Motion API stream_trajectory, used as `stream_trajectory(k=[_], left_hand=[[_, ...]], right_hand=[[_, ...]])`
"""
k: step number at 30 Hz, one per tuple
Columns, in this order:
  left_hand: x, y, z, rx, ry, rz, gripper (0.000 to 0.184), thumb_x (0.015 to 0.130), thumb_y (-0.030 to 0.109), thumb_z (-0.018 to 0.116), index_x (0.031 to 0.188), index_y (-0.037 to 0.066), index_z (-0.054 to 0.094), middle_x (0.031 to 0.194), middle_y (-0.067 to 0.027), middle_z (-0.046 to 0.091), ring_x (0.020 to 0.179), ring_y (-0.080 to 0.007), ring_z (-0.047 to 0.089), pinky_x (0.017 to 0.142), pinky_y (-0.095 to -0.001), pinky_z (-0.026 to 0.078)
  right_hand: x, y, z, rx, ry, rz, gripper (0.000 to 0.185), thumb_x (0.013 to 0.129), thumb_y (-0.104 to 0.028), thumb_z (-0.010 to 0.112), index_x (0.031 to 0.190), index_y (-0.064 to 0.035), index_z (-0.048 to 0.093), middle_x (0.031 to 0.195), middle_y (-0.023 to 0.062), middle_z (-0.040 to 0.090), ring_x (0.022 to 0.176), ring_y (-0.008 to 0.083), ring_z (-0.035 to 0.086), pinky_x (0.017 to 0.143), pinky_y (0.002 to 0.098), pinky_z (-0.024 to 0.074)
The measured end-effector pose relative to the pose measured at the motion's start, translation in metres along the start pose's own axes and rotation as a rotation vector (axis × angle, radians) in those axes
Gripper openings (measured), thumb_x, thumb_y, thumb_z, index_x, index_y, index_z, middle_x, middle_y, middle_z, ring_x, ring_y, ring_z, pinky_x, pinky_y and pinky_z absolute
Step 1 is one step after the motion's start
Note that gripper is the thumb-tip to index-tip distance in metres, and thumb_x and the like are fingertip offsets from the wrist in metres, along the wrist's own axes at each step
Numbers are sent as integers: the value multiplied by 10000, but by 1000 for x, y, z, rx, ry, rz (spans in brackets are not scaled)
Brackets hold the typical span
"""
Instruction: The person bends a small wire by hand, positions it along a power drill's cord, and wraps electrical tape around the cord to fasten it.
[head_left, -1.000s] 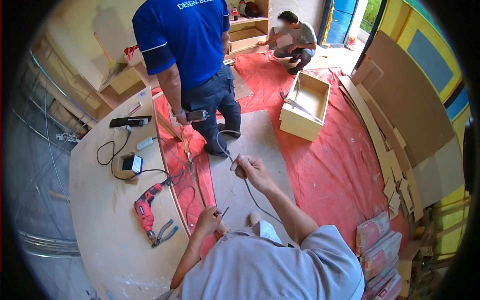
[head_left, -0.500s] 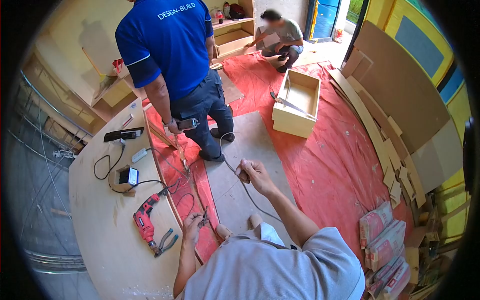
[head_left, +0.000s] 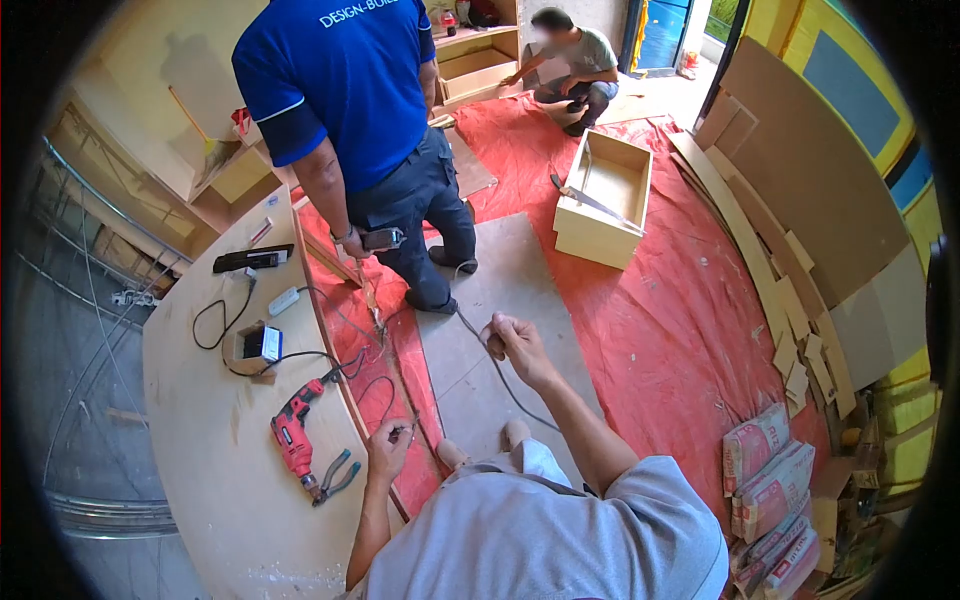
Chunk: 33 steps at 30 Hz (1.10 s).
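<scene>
My left hand (head_left: 388,449) is closed, with the fingers pinched around a small dark thing too small to name. It is above the edge of the pale wooden board (head_left: 215,430). A red power drill (head_left: 293,430) lies on that board, with pliers (head_left: 336,478) beside its tip. My right hand (head_left: 517,347) is raised and closed over the grey floor panel (head_left: 480,385). A grey cable (head_left: 508,388) runs past its fingertips; whether they grip it or something tiny, I cannot tell.
A co-worker in a blue shirt (head_left: 335,90) stands ahead, holding a tool (head_left: 382,239). Another person (head_left: 580,70) crouches by shelves. A wooden drawer box (head_left: 600,245) sits on red sheeting (head_left: 670,340). Board offcuts (head_left: 790,300) and stacked bags (head_left: 765,470) line the right. Cords cross the board.
The view has shifted slightly. My left hand has turned, and less of the small dark thing shows beyond its fingers. My right hand stays raised near the cable.
</scene>
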<state>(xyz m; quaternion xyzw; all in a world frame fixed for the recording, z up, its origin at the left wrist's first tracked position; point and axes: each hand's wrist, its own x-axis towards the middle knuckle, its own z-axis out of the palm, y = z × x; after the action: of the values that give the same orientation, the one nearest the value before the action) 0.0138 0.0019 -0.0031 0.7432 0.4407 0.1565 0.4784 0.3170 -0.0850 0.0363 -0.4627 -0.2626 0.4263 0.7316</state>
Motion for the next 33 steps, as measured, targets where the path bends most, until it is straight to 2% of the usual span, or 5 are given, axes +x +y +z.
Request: stream_trajectory(k=[7, 19, 25, 31, 33], left_hand=[[4, 7, -3, -659, -12, -144, 123, 868, 57, 566, 942, -25, 619, 864, -86, 653, 767, -129, 619, 734, -236, 494], [4, -9, -9, -434, 5, -107, 98, 854, 48, 589, 915, -6, 644, 793, -28, 637, 688, -82, 566, 644, -204, 452], [0, 11, -8, 115, -7, 37, 112, 836, 97, 621, 902, 10, 648, 777, -53, 639, 717, -99, 595, 669, -246, 484], [-1, -1, 2, 159, -20, 68, 106, 806, 69, 634, 889, 4, 641, 851, -109, 661, 755, -185, 647, 700, -291, 512], [-2, -4, 3, 125, 2, 91, 100, 823, 92, 624, 878, 10, 645, 790, -67, 647, 707, -132, 611, 663, -271, 496]], right_hand=[[6, -11, -8, 334, 64, 121, 428, 992, -377, 424, 831, -15, 586, 551, -10, 386, 489, 121, 388, 613, 301, 449], [-6, -1, -12, 284, -21, 168, 425, 994, -379, 417, 827, -27, 585, 571, -12, 390, 525, 115, 395, 621, 298, 442], [-10, 6, -15, 263, -55, 199, 413, 998, -356, 421, 820, -24, 589, 552, -24, 370, 511, 103, 377, 574, 285, 414], [-11, 2, -15, 211, -49, 190, 420, 996, -384, 411, 813, -43, 575, 542, -38, 302, 507, 98, 281, 560, 278, 346], [-12, 0, -14, 197, -53, 192, 421, 998, -380, 408, 811, -43, 577, 540, -36, 307, 504, 97, 277, 554, 277, 340]])
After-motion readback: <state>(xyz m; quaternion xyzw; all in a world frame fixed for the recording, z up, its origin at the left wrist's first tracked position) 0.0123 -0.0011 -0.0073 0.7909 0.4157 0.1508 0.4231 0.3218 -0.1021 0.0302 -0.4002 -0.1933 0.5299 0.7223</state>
